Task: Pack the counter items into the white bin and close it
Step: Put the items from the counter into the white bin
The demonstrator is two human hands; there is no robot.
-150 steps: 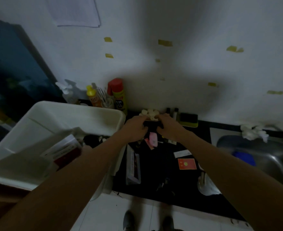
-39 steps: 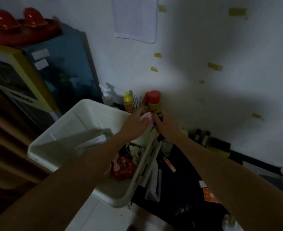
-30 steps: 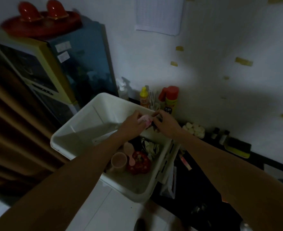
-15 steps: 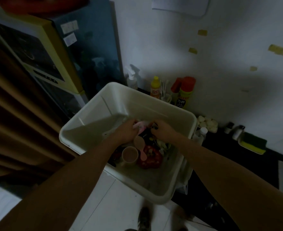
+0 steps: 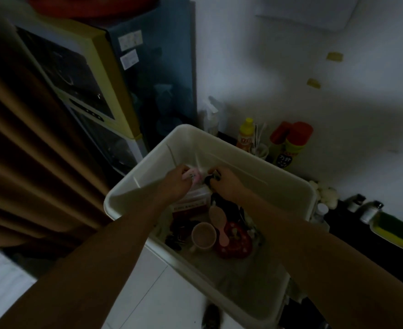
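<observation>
The open white bin (image 5: 191,136) stands at the left end of the black counter (image 5: 371,252). Both my hands are down inside it near its far wall. My left hand (image 5: 178,182) grips a small pink item (image 5: 192,175). My right hand (image 5: 225,182) pinches a small dark item (image 5: 211,179) right beside it. Lower in the bin lie a pink cup (image 5: 204,236), a pink brush (image 5: 218,223), a red round thing (image 5: 235,238) and a red and white box (image 5: 191,203). No lid can be seen.
Behind the bin stand a spray bottle (image 5: 211,115), a yellow-capped bottle (image 5: 245,132) and a red-capped can (image 5: 290,144). White round pieces (image 5: 326,193), small bottles (image 5: 369,210) and a yellow-green sponge (image 5: 395,230) lie on the counter at right. A blue cabinet (image 5: 124,91) and brown curtain (image 5: 18,162) are left.
Both hands carried the small pink and dark items from the counter's back over the bin's rim and lowered them inside, towards the far wall. The view swung left and down.
</observation>
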